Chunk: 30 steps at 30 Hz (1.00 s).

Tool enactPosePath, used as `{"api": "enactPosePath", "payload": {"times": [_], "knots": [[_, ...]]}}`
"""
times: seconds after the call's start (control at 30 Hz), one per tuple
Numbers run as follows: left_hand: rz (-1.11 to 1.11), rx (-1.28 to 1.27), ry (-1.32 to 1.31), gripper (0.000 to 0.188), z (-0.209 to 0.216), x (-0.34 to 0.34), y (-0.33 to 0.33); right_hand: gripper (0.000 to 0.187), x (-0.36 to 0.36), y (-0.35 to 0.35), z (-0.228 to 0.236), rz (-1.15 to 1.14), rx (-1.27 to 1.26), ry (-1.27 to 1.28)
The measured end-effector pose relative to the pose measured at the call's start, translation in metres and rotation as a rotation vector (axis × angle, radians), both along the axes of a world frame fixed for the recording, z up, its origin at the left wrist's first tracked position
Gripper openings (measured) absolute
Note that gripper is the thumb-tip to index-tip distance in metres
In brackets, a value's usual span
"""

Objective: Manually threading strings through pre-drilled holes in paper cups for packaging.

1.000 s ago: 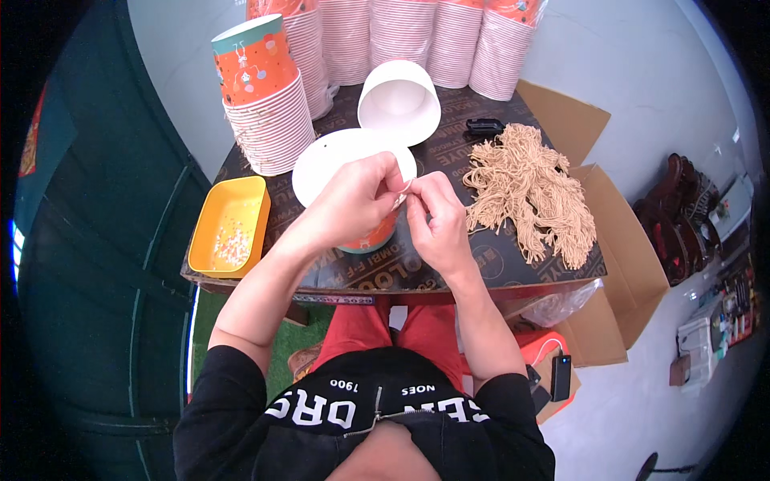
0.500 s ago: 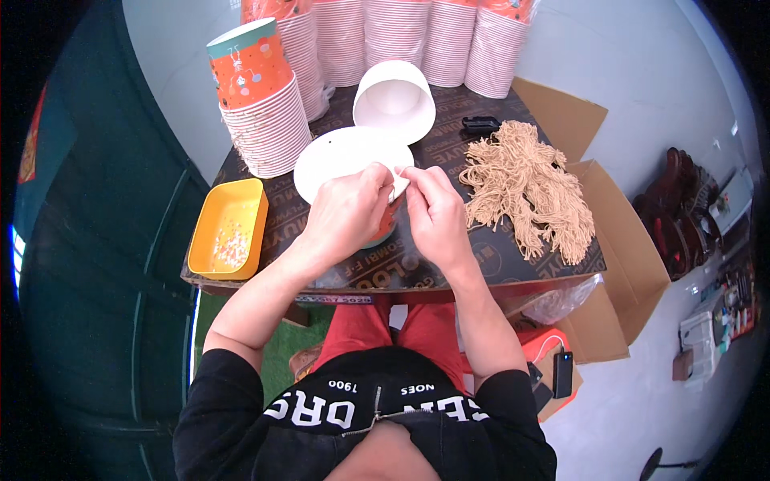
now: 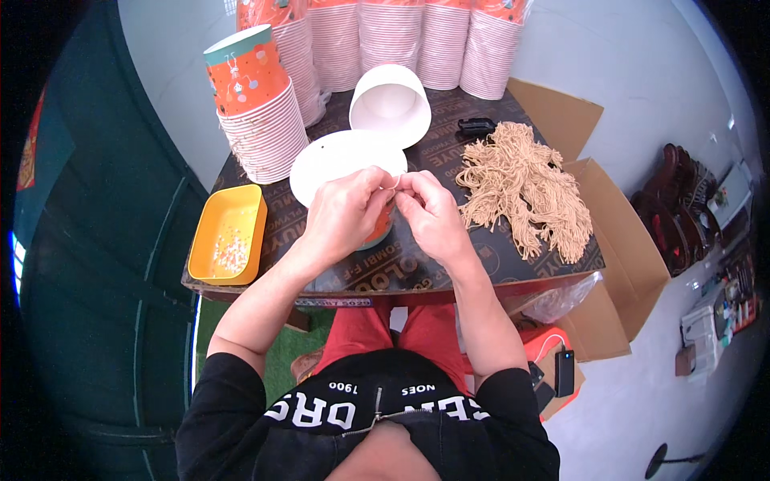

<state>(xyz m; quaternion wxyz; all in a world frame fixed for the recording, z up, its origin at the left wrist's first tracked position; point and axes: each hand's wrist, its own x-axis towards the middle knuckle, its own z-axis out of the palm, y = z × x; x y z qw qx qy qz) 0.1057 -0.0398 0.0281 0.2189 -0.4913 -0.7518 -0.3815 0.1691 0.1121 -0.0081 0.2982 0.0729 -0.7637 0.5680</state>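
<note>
Strand (image 3: 395, 185), thin, pale and curved, sits just above frame centre, caught between my fingertips. My left hand (image 3: 341, 212) pinches it from the left, my right hand (image 3: 437, 216) from the right; fingertips almost meet, so neither hand is clearly nearer. Visible bit is short, bowed, running roughly across the frame; ends hidden by fingers, material too fine to tell.

Beneath my hands: orange bucket (image 3: 377, 232), teal band at its foot, largely covered by my left hand. White disc (image 3: 337, 160), oval, smooth, one dark dot, shows just above it in frame; contact between those two hidden. White tub (image 3: 401, 112), round, smooth, tipped mouth toward me, upper centre.

Right side, nearer my right hand: tan yarn bundle (image 3: 525, 188), loose, stringy, spread on the dark counter (image 3: 513, 268). Black object (image 3: 477, 127), small, just by its upper left. Left side, nearer my left hand: yellow tray (image 3: 228, 210), rounded corners, tiny pale bits (image 3: 231, 252) scattered inside. Upper left: bucket stack (image 3: 269, 132), orange on top, pale ribbed rims below. Wrapped stacks (image 3: 393, 40), clear crinkly plastic, across the top.
</note>
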Motion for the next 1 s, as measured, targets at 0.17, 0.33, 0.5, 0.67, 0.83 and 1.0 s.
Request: {"api": "enactPosePath", "payload": {"times": [0.17, 0.33, 0.5, 0.67, 0.83, 1.0], "knots": [[-0.007, 0.013, -0.037, 0.008, 0.001, 0.0, 0.001, 0.01, -0.005, 0.0, -0.009, 0.051, -0.171, -0.005], [-0.004, 0.0, -0.073, 0.007, 0.003, 0.0, 0.001, 0.004, 0.0, -0.011, -0.008, -0.083, -0.118, 0.099], [0.0, 0.021, -0.061, 0.004, 0.003, -0.001, 0.002, 0.007, 0.003, -0.019, -0.015, -0.395, 0.186, 0.348], [0.053, 0.02, -0.145, 0.007, 0.006, -0.003, 0.004, 0.014, 0.011, -0.024, -0.021, -0.45, 0.399, 0.457], [0.174, -0.041, -0.158, 0.01, 0.006, -0.01, 0.009, 0.019, 0.011, -0.018, -0.034, -0.37, 0.527, 0.529], [0.215, -0.066, -0.24, 0.01, 0.008, -0.012, 0.012, 0.017, 0.01, -0.014, -0.033, -0.27, 0.499, 0.551]]}}
